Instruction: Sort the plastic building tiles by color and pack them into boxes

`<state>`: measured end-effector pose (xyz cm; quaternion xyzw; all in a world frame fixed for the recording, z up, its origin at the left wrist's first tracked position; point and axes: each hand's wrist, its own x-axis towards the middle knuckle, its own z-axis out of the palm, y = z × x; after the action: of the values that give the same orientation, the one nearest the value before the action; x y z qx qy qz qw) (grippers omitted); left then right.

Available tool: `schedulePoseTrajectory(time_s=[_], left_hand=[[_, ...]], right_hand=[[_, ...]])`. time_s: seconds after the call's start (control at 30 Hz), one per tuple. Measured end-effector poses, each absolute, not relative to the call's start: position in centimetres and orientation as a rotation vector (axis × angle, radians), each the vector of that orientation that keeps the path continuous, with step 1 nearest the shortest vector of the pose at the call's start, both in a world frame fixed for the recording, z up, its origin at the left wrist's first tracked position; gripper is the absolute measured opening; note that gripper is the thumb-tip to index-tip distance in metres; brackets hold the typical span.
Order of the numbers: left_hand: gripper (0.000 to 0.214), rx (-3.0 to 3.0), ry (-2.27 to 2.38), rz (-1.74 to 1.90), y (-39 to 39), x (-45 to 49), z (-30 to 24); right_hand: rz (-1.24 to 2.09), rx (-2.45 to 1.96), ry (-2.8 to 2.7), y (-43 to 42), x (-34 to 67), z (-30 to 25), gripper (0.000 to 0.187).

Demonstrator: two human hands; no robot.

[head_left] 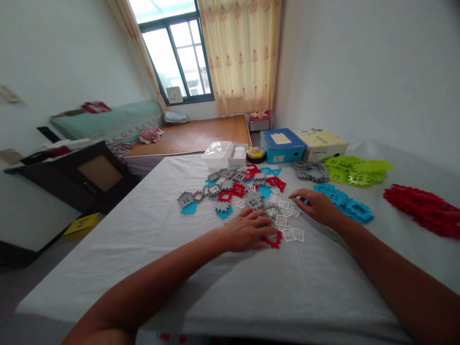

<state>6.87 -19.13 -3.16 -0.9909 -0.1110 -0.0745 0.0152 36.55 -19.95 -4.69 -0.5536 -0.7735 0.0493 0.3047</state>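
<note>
My left hand (250,230) lies palm down with its fingers stretched out over a red toothed plastic building piece (276,240), partly covering it. My right hand (316,206) hovers at the right side of the mixed pile, fingers bent and slightly apart, and nothing shows in them. Between and around my hands lie several small white lattice window pieces (281,221). Beyond them spreads a mixed heap of grey building pieces (255,200), red building pieces (238,189) and blue building pieces (265,192). Just right of my right hand is a stack of blue pieces (345,203).
A white cloth (143,239) covers the table. Sorted grey (309,171), lime-green (357,170) and red (422,209) piles lie to the right. Along the back stand a clear plastic box (217,152), a round yellow-topped tin (256,154), a blue box (282,145) and a yellow-white box (321,143).
</note>
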Motion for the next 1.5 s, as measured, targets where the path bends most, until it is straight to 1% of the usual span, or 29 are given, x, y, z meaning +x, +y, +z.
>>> schedulePoseTrajectory(time_s=[0.07,0.17,0.2,0.37,0.47,0.53,0.63,0.77,0.83,1.0,1.17,1.5], left_hand=[[0.037,-2.995,-0.486,-0.256,-16.7,6.4,-3.2],[0.021,-2.892,-0.689,-0.333,-13.2,5.0,-2.6],[0.019,-2.864,-0.752,-0.374,-12.2,4.5,-2.4],[0.025,-2.731,-1.187,-0.708,-8.9,2.1,-1.7],[0.025,-2.733,-1.316,-0.813,-8.4,1.0,-2.1],[0.023,-2.773,-1.310,-0.778,-8.8,0.5,-2.4],[0.024,-2.890,-1.168,-0.646,-9.8,0.0,-2.8],[0.036,-2.992,-1.013,-0.438,-10.6,0.0,-3.1],[0.037,-2.985,-1.024,-0.386,-10.6,0.0,-3.3],[0.031,-2.962,-1.057,-0.410,-10.4,0.1,-3.6],[0.035,-2.887,-1.155,-0.517,-10.8,0.6,-3.9],[0.028,-2.918,-1.067,-0.494,-11.4,1.1,-3.8]], right_hand=[[0.134,-1.457,-2.062,-20.0,36.6,-4.7,0.023],[0.136,-1.452,-2.064,-20.0,36.6,-4.7,0.023],[0.137,-1.454,-2.061,-20.0,36.6,-4.7,0.023],[0.167,-1.478,-2.050,-19.9,36.5,-4.7,0.024],[0.194,-1.500,-2.043,-19.9,36.4,-4.8,0.025],[0.200,-1.501,-2.047,-20.0,36.3,-4.7,0.024],[0.192,-1.481,-2.059,-20.1,36.2,-4.6,0.023],[0.200,-1.470,-2.073,-20.1,36.0,-4.6,0.023],[0.203,-1.475,-2.073,-20.1,36.0,-4.7,0.023],[0.218,-1.470,-2.076,-20.1,36.2,-4.8,0.023],[0.252,-1.449,-2.083,-20.1,36.2,-4.7,0.023],[0.330,-1.482,-2.171,-20.5,35.8,-4.7,0.026]])
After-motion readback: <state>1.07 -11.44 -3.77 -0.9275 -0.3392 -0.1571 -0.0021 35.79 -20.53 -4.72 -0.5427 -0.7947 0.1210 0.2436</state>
